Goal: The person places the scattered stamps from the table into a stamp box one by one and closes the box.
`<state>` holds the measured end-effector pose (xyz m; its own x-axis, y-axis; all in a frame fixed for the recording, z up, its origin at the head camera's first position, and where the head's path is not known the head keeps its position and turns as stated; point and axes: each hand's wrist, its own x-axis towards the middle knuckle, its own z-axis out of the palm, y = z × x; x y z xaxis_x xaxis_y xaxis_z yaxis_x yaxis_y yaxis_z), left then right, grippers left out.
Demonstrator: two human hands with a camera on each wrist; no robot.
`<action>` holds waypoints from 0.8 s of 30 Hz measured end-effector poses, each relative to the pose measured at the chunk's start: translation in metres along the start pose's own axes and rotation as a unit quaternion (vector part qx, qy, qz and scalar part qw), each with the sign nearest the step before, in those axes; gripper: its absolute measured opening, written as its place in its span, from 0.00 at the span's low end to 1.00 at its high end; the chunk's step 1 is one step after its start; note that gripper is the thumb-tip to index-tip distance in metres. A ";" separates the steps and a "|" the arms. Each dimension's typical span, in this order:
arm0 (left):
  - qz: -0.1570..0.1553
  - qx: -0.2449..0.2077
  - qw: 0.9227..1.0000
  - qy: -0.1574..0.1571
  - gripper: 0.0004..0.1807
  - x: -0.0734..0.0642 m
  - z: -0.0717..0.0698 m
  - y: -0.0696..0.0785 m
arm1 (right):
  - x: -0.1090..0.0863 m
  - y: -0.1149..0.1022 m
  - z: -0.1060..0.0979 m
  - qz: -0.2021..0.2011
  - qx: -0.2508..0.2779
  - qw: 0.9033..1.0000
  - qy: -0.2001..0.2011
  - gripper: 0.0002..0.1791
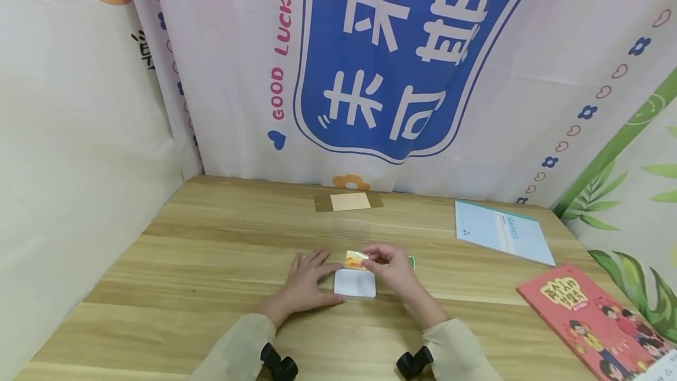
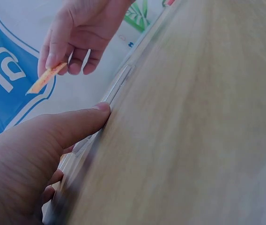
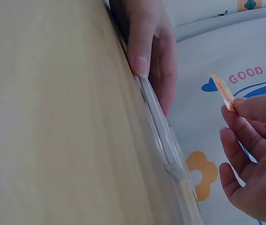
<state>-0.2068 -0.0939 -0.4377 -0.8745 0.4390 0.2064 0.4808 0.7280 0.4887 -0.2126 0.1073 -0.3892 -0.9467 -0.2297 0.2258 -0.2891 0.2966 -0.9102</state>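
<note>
Two hands: left (image 1: 307, 283) gripping one flat white case (image 1: 357, 284), right (image 1: 392, 264) pinching one orange slip (image 1: 355, 259).

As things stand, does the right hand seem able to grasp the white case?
Probably yes: the left hand holds the white case at its left end, leaving the right end free. But the right hand pinches an orange piece and may need to release it.

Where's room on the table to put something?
Bare table lies left of the left hand, out to the hanging sheet, and between the right hand and red book. It's crowded between those hands, at the white rectangle.
</note>
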 end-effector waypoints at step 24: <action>-0.001 -0.003 1.000 -0.004 0.35 0.000 -0.001 0.000 | -0.012 0.007 0.016 -0.016 -0.013 0.998 -0.064 0.07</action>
<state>-0.2065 -0.0939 -0.4371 -0.8753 0.4409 0.1989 0.4781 0.7264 0.4938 -0.2014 0.0978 -0.4039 -0.9117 -0.3547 0.2074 -0.3243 0.3112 -0.8933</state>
